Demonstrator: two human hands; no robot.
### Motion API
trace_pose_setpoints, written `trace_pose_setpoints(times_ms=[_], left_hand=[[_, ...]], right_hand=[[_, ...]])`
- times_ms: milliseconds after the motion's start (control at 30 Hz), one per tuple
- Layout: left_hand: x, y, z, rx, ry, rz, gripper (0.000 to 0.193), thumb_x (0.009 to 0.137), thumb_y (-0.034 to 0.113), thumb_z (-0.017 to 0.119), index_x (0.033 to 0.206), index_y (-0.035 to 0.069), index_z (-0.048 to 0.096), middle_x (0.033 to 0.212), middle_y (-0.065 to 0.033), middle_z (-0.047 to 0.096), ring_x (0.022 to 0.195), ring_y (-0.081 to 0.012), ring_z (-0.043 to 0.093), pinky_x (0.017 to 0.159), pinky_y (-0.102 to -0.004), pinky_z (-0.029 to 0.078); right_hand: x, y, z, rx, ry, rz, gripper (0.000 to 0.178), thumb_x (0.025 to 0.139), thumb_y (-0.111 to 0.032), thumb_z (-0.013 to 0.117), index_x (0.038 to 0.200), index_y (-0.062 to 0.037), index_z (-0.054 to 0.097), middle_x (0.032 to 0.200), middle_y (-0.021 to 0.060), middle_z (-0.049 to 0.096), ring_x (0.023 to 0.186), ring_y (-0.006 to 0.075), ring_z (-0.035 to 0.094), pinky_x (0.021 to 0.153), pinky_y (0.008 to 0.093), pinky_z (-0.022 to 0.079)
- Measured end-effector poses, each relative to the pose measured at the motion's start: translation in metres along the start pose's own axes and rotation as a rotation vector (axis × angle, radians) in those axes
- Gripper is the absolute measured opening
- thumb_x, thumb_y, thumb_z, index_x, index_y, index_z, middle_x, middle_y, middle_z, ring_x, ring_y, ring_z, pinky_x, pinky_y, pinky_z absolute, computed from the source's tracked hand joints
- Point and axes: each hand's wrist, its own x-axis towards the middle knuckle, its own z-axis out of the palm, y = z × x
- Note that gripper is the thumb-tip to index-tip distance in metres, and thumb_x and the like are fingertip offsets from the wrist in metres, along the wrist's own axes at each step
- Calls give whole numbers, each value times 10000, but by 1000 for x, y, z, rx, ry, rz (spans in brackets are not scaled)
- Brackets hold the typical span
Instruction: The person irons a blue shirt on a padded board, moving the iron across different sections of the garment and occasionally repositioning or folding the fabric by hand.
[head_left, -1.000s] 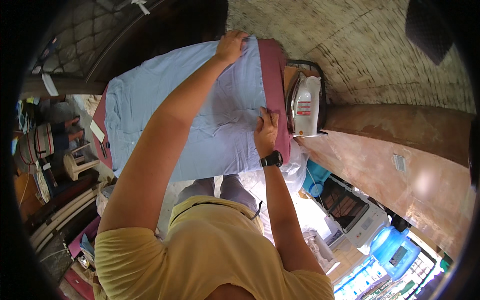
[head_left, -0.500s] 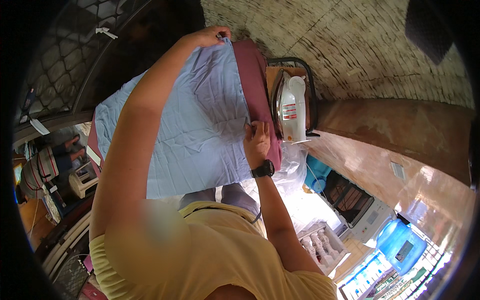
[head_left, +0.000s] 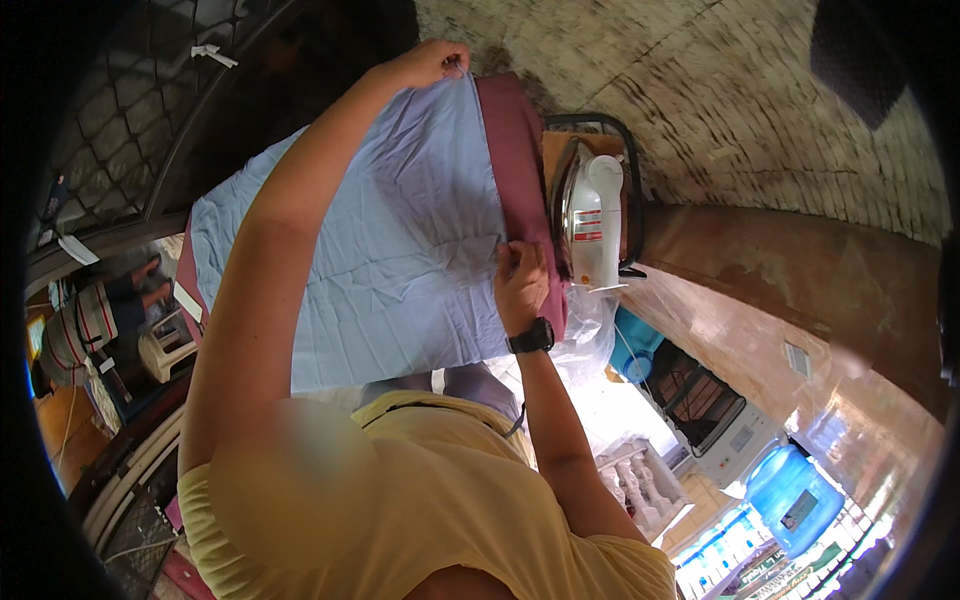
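A wrinkled light blue cloth [head_left: 400, 240] lies spread over a board with a maroon cover [head_left: 515, 150]. Stretched to the far side, my left hand [head_left: 430, 64] pinches the cloth's far right corner. My right hand [head_left: 522, 285], with a black watch on the wrist, has its fingers closed on the cloth's right edge, nearer to me. Between the two hands that edge runs fairly straight, and a strip of the maroon cover shows beyond it. A white iron [head_left: 597, 215] stands on a black-framed rest at the board's right end, beside my right hand.
A stone-textured wall [head_left: 720, 110] rises at the far right, above a brown ledge [head_left: 780, 265]. At the left are a dark metal grille [head_left: 110, 120] and a cream plastic stool [head_left: 165, 345]. Blue water containers [head_left: 795, 495] stand at the lower right.
My left hand has shifted slightly away and right with the cloth corner. My right hand keeps its hold on the edge. The view has moved a little.
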Motion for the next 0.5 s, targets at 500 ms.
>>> trace_pose_setpoints(times_ms=[500], left_hand=[[-88,121,99,58,485,140,231,827,-36,578,1020,89,588,1087,-134,575,1050,-356,548,880,-458,441]], right_hand=[[13,10,-3,-16,-45,90,162,831,-191,738,861,-70,634,793,125,658,691,324,651,581,436,485]])
